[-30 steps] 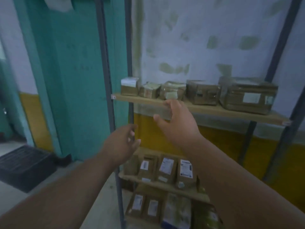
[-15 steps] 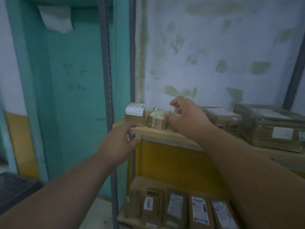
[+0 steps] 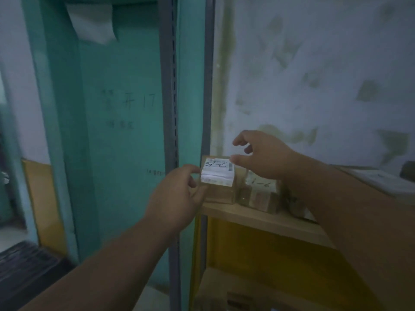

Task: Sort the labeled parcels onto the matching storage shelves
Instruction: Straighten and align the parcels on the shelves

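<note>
Two hands at small brown parcel (image 3: 219,184) (white label, handwritten) | left hand (image 3: 177,198) fingers pinching it | right hand (image 3: 265,157) fingers spread

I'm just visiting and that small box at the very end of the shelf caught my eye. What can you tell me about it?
The small box looks like brown cardboard under clear wrap, with a white label across its top bearing handwritten marks. It stands upright at the left end of the wooden shelf, beside another wrapped parcel. The left hand touches its left side; the right hand reaches its top corner.
</note>
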The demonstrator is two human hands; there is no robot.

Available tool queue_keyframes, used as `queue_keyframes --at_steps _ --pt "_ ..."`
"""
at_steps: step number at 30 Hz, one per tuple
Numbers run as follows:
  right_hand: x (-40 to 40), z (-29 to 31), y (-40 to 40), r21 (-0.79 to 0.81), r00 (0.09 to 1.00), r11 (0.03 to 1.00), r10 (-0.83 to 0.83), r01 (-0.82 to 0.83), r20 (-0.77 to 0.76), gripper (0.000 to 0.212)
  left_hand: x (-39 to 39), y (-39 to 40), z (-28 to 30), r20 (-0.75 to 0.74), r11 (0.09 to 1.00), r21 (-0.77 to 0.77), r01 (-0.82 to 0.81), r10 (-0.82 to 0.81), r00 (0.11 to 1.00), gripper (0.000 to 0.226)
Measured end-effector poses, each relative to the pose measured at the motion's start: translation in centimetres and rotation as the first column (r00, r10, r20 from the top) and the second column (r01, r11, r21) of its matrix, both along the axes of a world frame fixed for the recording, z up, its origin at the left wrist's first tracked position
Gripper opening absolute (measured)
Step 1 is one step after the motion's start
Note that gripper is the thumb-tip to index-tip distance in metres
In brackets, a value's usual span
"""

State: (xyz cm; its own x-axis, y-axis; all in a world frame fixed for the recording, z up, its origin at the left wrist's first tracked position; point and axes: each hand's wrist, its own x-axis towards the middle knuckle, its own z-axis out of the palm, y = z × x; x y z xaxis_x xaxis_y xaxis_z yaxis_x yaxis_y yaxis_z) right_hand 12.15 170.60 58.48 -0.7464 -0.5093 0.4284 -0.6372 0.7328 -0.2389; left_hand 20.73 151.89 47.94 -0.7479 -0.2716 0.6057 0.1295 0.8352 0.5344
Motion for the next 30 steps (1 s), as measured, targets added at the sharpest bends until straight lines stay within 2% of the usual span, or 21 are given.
queue_keyframes --at_steps 4,6,10,15,18,23,30 --pt "-3.0 0.0 -2.2 0.049 0.988 0.999 0.004 -0.011 0.156 0.053 -1.2 -1.0 -0.7 -0.005 0.999 -0.01 -0.035 0.035 0.999 0.041" --pt "-4.2 0.1 -3.1 0.137 0.974 0.99 -0.003 -0.029 0.228 0.057 -1.2 -1.2 -0.9 0.01 0.998 -0.033 -0.046 0.046 0.999 0.043" --pt "-5.4 -0.4 -4.5 0.265 0.965 0.963 -0.017 -0.054 0.26 0.049 -1.1 -1.8 0.0 0.016 0.993 -0.113 -0.015 0.016 1.0 0.045" --pt "-6.2 -1.2 -5.5 0.274 0.984 0.959 0.024 -0.073 0.179 0.051 -2.0 -3.2 1.6 0.084 0.963 -0.266 -0.037 0.061 0.995 0.041" --pt "-7.2 -0.8 -4.8 0.221 0.976 0.97 0.054 -0.101 0.211 0.04 -2.0 -3.5 1.6 0.1 0.952 -0.303 -0.047 0.081 0.992 0.041" --pt "-8.3 -0.5 -3.3 0.146 0.94 0.976 0.104 -0.159 0.326 0.027 -2.0 -3.6 1.2 0.085 0.954 -0.295 -0.055 0.083 0.993 0.043" --pt "-8.4 -0.7 -3.6 0.148 0.947 0.98 0.078 -0.13 0.312 0.028 -2.3 -3.5 1.6 0.076 0.949 -0.311 -0.059 0.086 0.993 0.039"
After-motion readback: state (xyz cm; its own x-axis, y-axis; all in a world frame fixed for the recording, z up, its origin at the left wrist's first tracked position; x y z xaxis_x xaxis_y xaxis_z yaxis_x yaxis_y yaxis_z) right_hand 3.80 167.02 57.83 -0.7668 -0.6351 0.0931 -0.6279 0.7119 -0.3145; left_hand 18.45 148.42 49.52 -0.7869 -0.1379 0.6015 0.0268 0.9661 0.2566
